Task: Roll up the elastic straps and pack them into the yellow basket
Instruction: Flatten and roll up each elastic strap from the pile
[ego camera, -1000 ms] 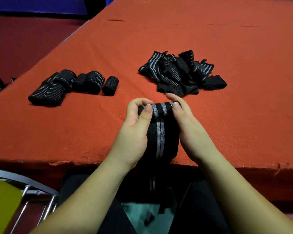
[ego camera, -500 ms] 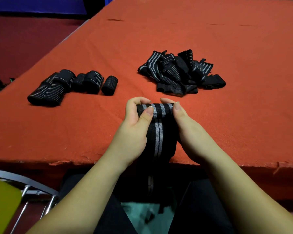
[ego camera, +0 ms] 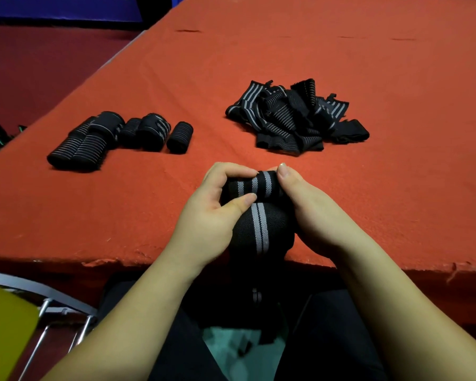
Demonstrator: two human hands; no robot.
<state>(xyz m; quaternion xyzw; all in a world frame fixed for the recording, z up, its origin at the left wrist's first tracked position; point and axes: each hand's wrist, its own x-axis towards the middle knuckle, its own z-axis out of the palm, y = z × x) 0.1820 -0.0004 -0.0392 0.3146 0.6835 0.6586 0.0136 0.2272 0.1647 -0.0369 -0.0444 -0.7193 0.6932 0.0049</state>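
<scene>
Change: roll fatter than a second ago, pulled nearer the table edge; both hands closer in with it, thumbs further over the top.
Strap (ego camera: pixel 259 221): black, two grey stripes down the middle, lying on the orange table (ego camera: pixel 368 64) at its near edge, between the hands. Far end wound into a roll (ego camera: pixel 254 185), stripes running across it. Loose tail draped over the table edge, hanging down toward the lap.
Left hand (ego camera: pixel 212 213): clenched around the left end of the roll, fingers curled over the top, thumb pressed on the strap just below the roll.
Right hand (ego camera: pixel 311 210): gripping the right end of the roll, thumb on top, remaining fingers hidden behind the roll.
Finished rolls (ego camera: pixel 116 138): cluster of black rolled straps on the table, left of and beyond the strap, well apart from it, lying side by side and touching. Exact count hard to tell.
Loose pile (ego camera: pixel 294 119): heap of unrolled black straps with grey stripes, on the table beyond the strap and slightly right, near but not touching the hands.
Basket (ego camera: pixel 3 334): yellow corner only, below table level, far left of the strap, mostly cut off by the frame.
Metal frame (ego camera: pixel 52 303): grey tubing beside the basket, below the table edge, left of the strap.
</scene>
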